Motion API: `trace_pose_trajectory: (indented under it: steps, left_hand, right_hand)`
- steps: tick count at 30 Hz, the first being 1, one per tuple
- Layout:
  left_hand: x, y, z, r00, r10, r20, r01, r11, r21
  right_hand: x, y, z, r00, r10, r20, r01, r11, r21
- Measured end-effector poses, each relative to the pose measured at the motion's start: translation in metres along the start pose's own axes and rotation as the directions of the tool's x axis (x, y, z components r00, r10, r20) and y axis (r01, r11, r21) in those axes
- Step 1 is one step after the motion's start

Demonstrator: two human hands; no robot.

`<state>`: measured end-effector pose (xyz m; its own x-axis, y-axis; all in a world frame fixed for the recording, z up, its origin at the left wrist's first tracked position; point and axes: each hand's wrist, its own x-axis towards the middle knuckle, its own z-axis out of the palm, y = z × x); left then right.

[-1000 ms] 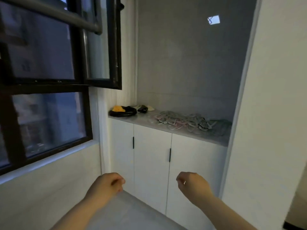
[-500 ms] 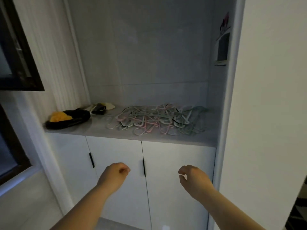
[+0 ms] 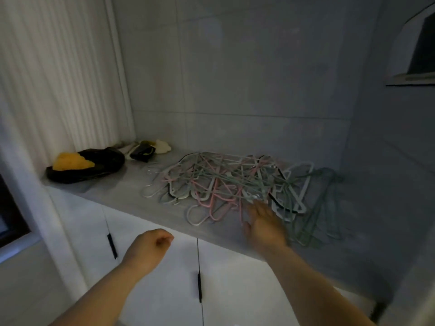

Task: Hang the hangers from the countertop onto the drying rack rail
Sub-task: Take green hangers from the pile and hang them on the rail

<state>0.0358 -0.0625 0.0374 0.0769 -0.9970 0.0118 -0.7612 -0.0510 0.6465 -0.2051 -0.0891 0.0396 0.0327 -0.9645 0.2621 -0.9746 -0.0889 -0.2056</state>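
Observation:
A tangled pile of thin hangers (image 3: 230, 182) in pink, white, green and black lies on the grey countertop (image 3: 131, 191). My right hand (image 3: 263, 222) reaches over the counter's front edge with its fingers spread, at the near edge of the pile; it is blurred and holds nothing. My left hand (image 3: 150, 245) hangs below the counter in front of the cabinet doors, its fingers loosely curled and empty. The drying rack rail is out of view.
A black bag with something yellow in it (image 3: 87, 164) sits at the counter's left end, with small dark and pale items (image 3: 147, 149) behind it. White cabinet doors (image 3: 155, 278) with black handles stand below. Walls close the alcove at back and right.
The view has turned from the window and come closer to the counter. My right hand rose from below the counter and opened toward the hangers. My left hand stayed low and curled.

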Motion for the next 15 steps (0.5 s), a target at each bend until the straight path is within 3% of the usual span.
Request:
trace_pose_trajectory:
  steps: [4, 7, 10, 15]
  left_hand:
    - [0.037, 0.003, 0.005, 0.998, -0.013, -0.065, 0.012, 1.0, -0.02]
    - [0.06, 0.001, 0.01, 0.996, -0.001, -0.086, -0.003, 0.999, -0.051]
    - [0.091, 0.009, 0.012, 0.986, -0.012, -0.164, 0.003, 0.998, -0.055]
    - [0.149, 0.04, 0.008, 0.972, 0.105, -0.212, -0.08, 0.989, 0.121]
  right_hand:
    - [0.048, 0.01, 0.024, 0.994, -0.063, -0.087, 0.053, 0.992, -0.116]
    - [0.06, 0.017, 0.044, 0.999, -0.051, 0.008, 0.051, 0.985, -0.163]
    - [0.062, 0.022, 0.054, 0.997, -0.06, -0.043, 0.052, 0.986, -0.161]
    - [0.063, 0.024, 0.052, 0.991, -0.065, -0.117, 0.057, 0.996, -0.07]
